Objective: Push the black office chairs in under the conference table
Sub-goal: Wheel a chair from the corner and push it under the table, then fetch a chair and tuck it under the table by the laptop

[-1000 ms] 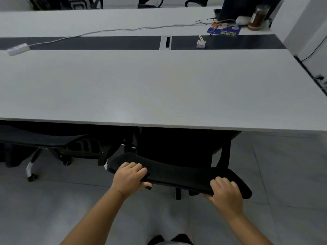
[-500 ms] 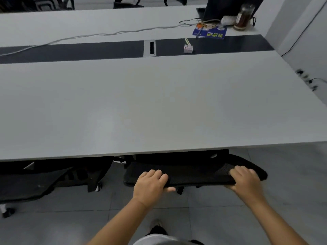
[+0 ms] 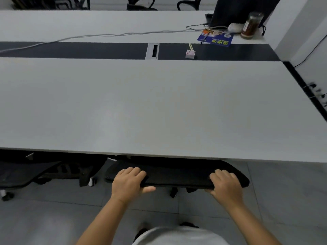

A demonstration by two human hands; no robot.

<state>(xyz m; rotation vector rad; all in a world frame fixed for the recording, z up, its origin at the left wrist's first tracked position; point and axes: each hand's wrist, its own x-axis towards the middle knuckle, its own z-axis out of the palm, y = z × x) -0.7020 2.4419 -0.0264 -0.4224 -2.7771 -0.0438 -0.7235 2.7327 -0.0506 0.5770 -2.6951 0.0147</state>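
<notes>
A black office chair [image 3: 178, 175] stands at the near edge of the white conference table [image 3: 159, 110]; only the top of its backrest shows, the seat is hidden beneath the tabletop. My left hand [image 3: 128, 183] grips the backrest's top edge near its left end, fingers curled over it. My right hand [image 3: 225, 185] grips the same edge near its right end. A second black office chair [image 3: 26, 174] sits to the left, mostly under the table.
On the far right of the table lie a blue booklet [image 3: 215, 40], a jar [image 3: 250, 25], a dark monitor [image 3: 238, 11] and a small pink box [image 3: 190, 54]. A white cable [image 3: 106, 35] crosses the top. More chairs [image 3: 141, 3] line the far side. A wall [image 3: 309, 32] stands at right.
The chair has rolled forward under the table with both hands still on its backrest. The view has moved closer to the table edge.
</notes>
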